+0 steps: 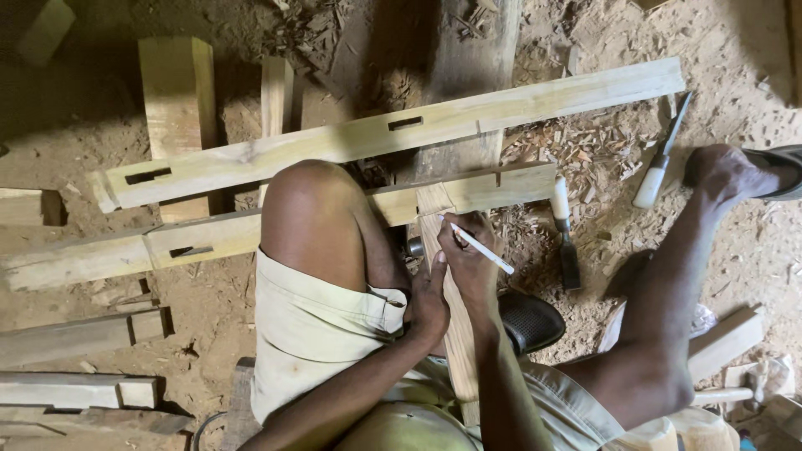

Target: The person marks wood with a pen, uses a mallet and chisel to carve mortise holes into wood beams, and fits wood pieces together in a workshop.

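A narrow plank [455, 334] runs between the person's knees, its end meeting a crosswise beam [493, 188]. The right hand [469, 250] pinches a white pencil [482, 248] near that end; the left hand [430, 296] presses the plank's left edge. Chisels [566, 238] lie on the sawdust floor [585, 150] just right.

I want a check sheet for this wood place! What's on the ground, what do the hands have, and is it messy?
Surface: dirt floor, covered in sawdust.
Job's things: narrow wooden piece running toward the person; white pencil at its far end.
Clutter: wood chips; two chisels; long slotted beams; offcuts at left.
Grippers: right hand holds the pencil; left hand presses against the wooden piece.
Cables: nothing seen.
Surroundings: person's bare foot; black sandal.
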